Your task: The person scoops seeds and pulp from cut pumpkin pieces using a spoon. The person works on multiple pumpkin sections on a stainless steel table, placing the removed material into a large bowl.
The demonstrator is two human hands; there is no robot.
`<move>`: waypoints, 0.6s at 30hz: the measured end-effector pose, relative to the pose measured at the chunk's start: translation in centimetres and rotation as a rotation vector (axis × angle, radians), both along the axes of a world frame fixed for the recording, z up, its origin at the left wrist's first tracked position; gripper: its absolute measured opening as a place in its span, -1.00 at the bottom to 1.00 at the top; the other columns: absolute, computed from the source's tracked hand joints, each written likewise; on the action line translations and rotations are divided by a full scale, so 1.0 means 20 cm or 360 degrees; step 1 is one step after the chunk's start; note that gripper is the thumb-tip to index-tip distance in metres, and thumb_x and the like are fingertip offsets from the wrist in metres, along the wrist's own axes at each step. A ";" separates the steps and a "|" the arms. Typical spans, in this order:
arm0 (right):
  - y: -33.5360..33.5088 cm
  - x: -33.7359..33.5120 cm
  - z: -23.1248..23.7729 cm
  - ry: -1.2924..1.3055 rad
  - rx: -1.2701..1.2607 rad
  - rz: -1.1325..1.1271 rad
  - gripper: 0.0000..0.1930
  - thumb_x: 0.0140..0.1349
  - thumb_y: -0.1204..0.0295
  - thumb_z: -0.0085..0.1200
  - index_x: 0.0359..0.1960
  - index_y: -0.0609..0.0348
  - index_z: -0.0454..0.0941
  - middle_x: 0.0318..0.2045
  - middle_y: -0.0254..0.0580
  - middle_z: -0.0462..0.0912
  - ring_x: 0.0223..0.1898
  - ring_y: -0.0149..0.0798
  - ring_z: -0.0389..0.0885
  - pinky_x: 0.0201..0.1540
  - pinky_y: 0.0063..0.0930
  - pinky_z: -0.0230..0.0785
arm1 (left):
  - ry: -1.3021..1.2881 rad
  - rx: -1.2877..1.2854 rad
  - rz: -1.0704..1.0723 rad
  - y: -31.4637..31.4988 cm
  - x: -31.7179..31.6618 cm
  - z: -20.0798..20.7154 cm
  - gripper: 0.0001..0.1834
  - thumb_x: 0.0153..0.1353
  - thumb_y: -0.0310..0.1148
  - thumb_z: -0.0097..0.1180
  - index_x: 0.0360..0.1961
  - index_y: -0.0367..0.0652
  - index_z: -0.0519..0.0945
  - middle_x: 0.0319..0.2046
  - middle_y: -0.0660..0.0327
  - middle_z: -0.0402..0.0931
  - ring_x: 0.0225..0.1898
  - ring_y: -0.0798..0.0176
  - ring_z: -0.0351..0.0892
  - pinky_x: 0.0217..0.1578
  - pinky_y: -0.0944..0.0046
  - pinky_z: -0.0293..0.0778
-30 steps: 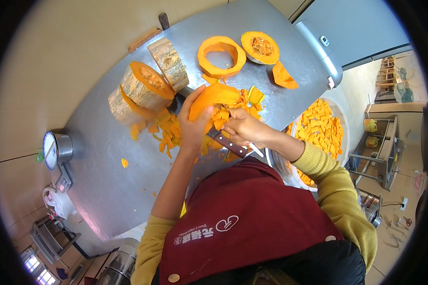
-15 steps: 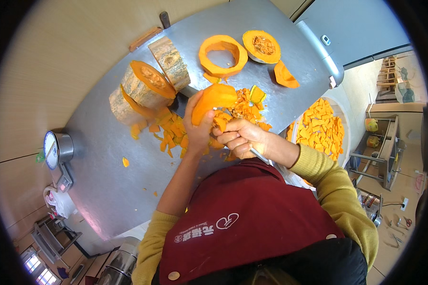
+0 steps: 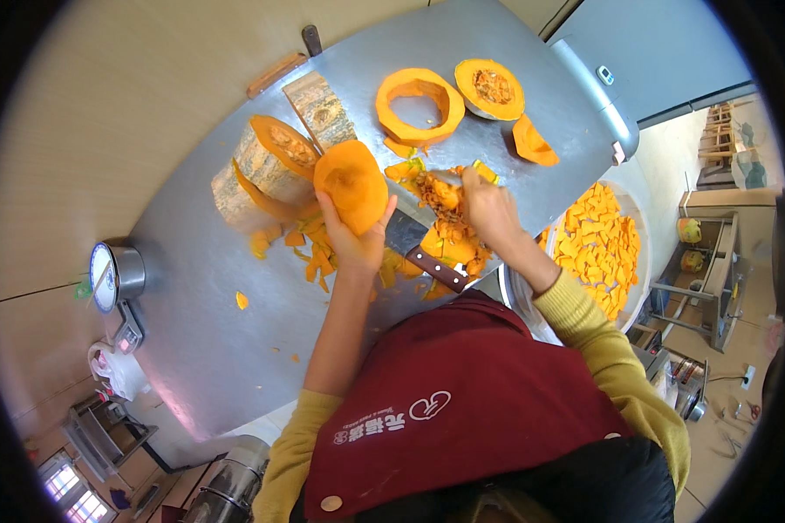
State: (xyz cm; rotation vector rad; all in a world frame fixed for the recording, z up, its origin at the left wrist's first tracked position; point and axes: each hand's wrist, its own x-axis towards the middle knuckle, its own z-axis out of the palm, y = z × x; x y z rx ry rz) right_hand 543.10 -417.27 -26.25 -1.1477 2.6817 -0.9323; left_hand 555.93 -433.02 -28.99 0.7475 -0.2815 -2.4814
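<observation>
My left hand (image 3: 355, 241) grips a peeled, rounded orange pumpkin piece (image 3: 354, 187) from below, its shallow hollow facing up. Right of it, my right hand (image 3: 490, 207) is at a heap of stringy pumpkin pulp and seeds (image 3: 439, 193), fingers curled; whatever they hold is hidden. Between my hands lies a large knife (image 3: 438, 268), its riveted brown handle toward me and part of its blade behind the pumpkin piece. Cut pumpkin chunks (image 3: 316, 248) lie to the left, beside a big mottled pumpkin section (image 3: 249, 187) with its seed cavity showing.
On the metal table (image 3: 209, 340) stand a peeled pumpkin ring (image 3: 452, 109), a seeded pumpkin half (image 3: 490, 87), a wedge (image 3: 534, 142) and an unpeeled section (image 3: 320, 109). A tub of orange pieces (image 3: 639, 253) is at the right. A saucepan (image 3: 129, 272) stands at the left edge.
My right hand has moved away from the pumpkin piece, up and right to the pulp heap. My left hand has turned the piece so its hollow shows. The knife handle is now uncovered.
</observation>
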 end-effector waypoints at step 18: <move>-0.12 -0.07 0.33 -0.0214 -0.0077 0.0763 -0.41 0.12 0.38 0.19 0.19 0.15 0.27 -0.28 0.06 0.62 -0.34 0.08 0.62 -0.30 -0.17 0.48 | 0.0332 -0.0255 -0.1077 -0.03 0.07 0.14 -0.10 0.16 0.24 0.06 0.33 -0.18 0.19 0.27 0.00 0.27 0.29 -0.05 0.27 0.18 -0.39 0.25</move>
